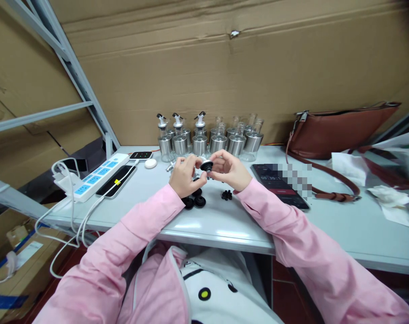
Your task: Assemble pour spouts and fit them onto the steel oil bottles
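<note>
Between both hands, above the table, is a bottle pourer stopper (pixel 206 166) with a black ribbed rubber part facing me. My left hand (pixel 187 174) is closed on its left side, thumb underneath. My right hand (pixel 232 170) pinches it from the right with fingers and thumb. Below my left hand lie several round black rubber stoppers (pixel 199 201). A cluster of small black parts (pixel 226 195) lies below my right hand. Behind the hands stand glass bottles with metal sleeves (pixel 199 145); three in front carry white-and-black pourer tops (pixel 200 119).
Left are a power strip (pixel 101 175), a phone (pixel 116 181) with white cables, a small device (pixel 141 155) and a round white case (pixel 150 163). Right are a tablet (pixel 280 185), a brown bag (pixel 339 130) and crumpled tissues (pixel 389 196). Cardboard (pixel 177 67) backs the table.
</note>
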`<state>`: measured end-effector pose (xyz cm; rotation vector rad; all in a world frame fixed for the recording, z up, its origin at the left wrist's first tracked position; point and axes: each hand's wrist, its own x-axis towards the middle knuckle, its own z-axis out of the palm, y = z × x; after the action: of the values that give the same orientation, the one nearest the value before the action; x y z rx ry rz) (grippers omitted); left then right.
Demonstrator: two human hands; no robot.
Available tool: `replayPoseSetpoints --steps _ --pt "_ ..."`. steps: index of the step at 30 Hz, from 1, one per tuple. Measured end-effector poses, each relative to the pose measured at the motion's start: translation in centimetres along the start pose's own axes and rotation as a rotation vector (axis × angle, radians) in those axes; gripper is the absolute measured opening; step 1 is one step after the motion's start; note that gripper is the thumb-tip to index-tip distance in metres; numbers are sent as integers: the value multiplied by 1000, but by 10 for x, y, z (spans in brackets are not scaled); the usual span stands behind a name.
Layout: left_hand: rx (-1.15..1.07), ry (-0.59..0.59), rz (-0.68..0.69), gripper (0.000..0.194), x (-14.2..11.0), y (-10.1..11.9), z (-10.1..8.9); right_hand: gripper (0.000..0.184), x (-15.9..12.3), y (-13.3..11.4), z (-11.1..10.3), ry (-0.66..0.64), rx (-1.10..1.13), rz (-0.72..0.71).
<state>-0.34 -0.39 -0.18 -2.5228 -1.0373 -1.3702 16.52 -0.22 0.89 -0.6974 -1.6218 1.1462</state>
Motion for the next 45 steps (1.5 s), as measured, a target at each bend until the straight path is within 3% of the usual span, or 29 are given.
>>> replayPoseSetpoints --steps 16,24,34,40,45 --pt "-66 30 6 12 0 0 -1 31 -1 -8 1 32 -33 -26" --pt "-199 -2 51 24 -3 -6 4 32 -1 -7 0 48 -57 -51" --pt "-179 -41 108 25 0 -4 1 30 1 -2 -6 36 -159 -69" --pt "-135 -44 125 31 1 -3 0 24 2 -4 -16 49 -343 -58" --pt "-84 19 81 30 1 -4 2 11 6 -6 -29 253 -700 38"
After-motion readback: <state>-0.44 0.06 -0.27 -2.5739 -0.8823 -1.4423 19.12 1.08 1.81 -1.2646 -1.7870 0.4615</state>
